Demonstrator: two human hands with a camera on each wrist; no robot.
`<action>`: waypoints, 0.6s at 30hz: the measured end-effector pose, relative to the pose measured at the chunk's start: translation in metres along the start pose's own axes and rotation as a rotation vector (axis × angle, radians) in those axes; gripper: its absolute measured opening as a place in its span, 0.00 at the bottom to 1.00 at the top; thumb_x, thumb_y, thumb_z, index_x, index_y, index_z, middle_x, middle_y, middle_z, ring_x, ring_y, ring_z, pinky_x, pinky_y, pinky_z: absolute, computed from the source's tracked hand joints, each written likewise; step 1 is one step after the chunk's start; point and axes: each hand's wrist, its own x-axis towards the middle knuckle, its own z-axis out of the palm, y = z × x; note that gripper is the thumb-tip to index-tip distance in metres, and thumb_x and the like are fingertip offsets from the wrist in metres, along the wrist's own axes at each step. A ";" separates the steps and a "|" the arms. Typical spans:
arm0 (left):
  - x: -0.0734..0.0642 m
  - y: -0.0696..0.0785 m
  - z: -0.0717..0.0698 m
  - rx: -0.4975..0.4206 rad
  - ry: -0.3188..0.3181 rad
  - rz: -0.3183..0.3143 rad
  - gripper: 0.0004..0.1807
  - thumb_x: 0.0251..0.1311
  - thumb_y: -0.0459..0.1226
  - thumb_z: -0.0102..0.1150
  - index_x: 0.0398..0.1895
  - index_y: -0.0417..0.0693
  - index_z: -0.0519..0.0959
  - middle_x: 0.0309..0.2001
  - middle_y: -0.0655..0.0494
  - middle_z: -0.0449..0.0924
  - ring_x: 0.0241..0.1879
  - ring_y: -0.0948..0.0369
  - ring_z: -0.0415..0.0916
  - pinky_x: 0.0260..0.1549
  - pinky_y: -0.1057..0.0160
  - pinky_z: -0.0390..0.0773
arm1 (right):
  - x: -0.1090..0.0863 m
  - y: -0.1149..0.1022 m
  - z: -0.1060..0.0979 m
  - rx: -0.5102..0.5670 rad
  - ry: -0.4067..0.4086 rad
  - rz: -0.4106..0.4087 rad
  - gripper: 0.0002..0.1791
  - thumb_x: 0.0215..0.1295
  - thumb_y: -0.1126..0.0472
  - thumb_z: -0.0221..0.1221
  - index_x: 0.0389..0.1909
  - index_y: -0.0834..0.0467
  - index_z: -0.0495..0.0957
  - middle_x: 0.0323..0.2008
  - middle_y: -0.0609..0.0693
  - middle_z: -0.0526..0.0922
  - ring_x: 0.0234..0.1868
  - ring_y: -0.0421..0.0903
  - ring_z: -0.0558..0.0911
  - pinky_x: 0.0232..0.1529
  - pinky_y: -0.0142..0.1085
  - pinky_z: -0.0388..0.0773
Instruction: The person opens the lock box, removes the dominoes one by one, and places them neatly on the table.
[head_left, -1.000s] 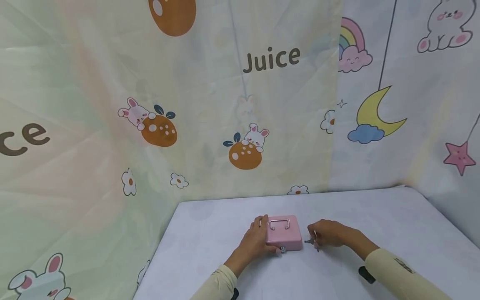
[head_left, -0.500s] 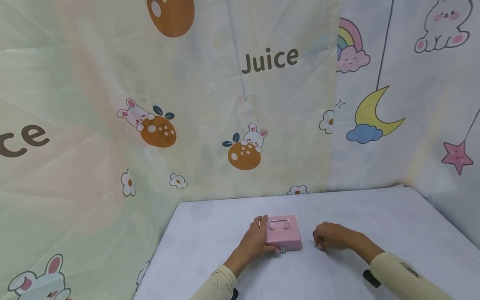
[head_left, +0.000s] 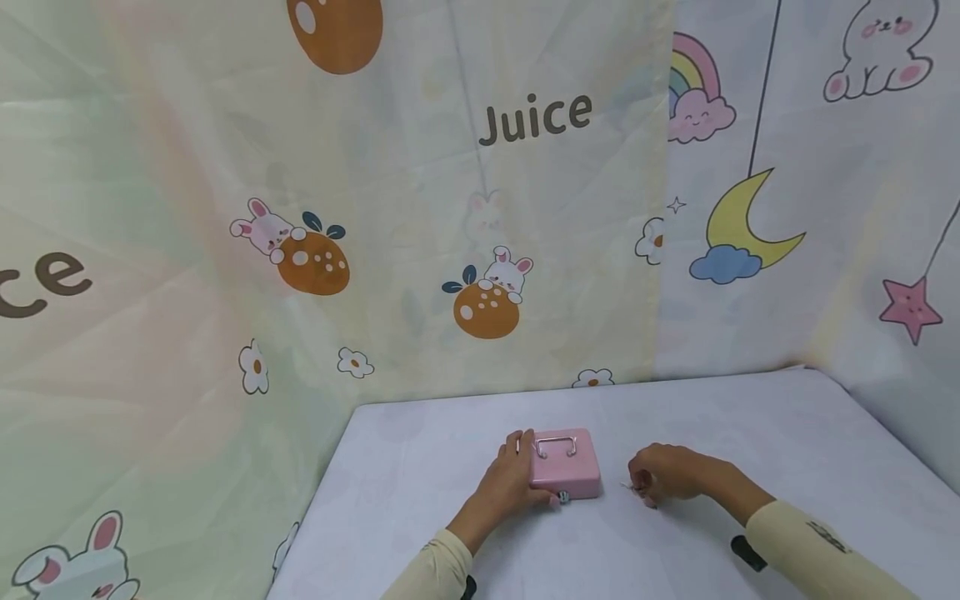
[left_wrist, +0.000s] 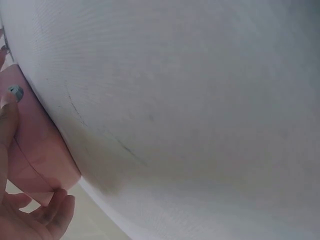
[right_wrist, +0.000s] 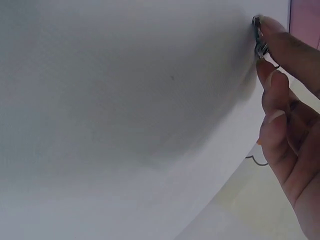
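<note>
A pink metal cash box (head_left: 573, 472) lies flat on the table, its lid down and a silver handle (head_left: 556, 442) on top. My left hand (head_left: 508, 483) grips the box's left side, with the thumb along the front near the silver lock (left_wrist: 17, 93). To the right of the box, my right hand (head_left: 669, 472) pinches small metal keys (right_wrist: 259, 44) between thumb and fingers, low over the table. The keys are partly covered by the fingers, and nothing appears to be in the lock.
A white cloth covers the table (head_left: 435, 467). Behind and to the left hangs a printed curtain (head_left: 412, 208) with rabbits and oranges. Another printed sheet (head_left: 840, 192) hangs at the right. A dark strap piece (head_left: 747, 552) shows under the right sleeve.
My right hand has drawn slightly to the right, away from the box, and the keys have turned between its fingers. My left hand stays on the box. The head view has shifted slightly.
</note>
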 end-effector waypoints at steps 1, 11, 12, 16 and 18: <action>0.000 0.000 0.000 -0.003 -0.001 -0.001 0.64 0.43 0.57 0.78 0.77 0.43 0.53 0.72 0.40 0.61 0.66 0.47 0.69 0.60 0.50 0.77 | 0.000 -0.001 -0.001 0.003 -0.006 0.002 0.12 0.55 0.67 0.71 0.29 0.48 0.80 0.29 0.40 0.78 0.34 0.42 0.75 0.39 0.40 0.76; -0.001 0.001 -0.002 -0.009 -0.006 -0.004 0.63 0.43 0.57 0.78 0.78 0.42 0.52 0.73 0.40 0.60 0.67 0.47 0.68 0.60 0.49 0.77 | 0.003 -0.001 -0.002 0.008 -0.049 0.002 0.15 0.54 0.69 0.71 0.31 0.48 0.77 0.30 0.41 0.78 0.34 0.42 0.75 0.38 0.40 0.76; -0.001 0.001 -0.002 -0.010 -0.005 -0.004 0.63 0.43 0.57 0.78 0.78 0.43 0.52 0.73 0.40 0.60 0.67 0.47 0.68 0.60 0.49 0.77 | 0.004 0.000 -0.002 0.010 -0.049 0.000 0.15 0.54 0.69 0.71 0.31 0.47 0.77 0.30 0.41 0.78 0.34 0.42 0.75 0.38 0.40 0.76; -0.001 0.001 -0.002 -0.003 -0.003 0.000 0.63 0.43 0.58 0.78 0.78 0.43 0.53 0.72 0.40 0.60 0.67 0.47 0.68 0.60 0.50 0.77 | 0.005 0.001 -0.002 0.021 -0.044 -0.010 0.14 0.55 0.67 0.71 0.30 0.47 0.76 0.29 0.41 0.77 0.34 0.41 0.75 0.37 0.37 0.76; -0.001 0.001 -0.002 -0.006 -0.004 -0.001 0.63 0.43 0.57 0.78 0.77 0.42 0.53 0.72 0.40 0.60 0.67 0.47 0.68 0.60 0.50 0.77 | 0.005 0.001 -0.002 0.027 -0.042 -0.028 0.14 0.56 0.66 0.71 0.30 0.47 0.76 0.29 0.41 0.77 0.34 0.41 0.75 0.36 0.36 0.76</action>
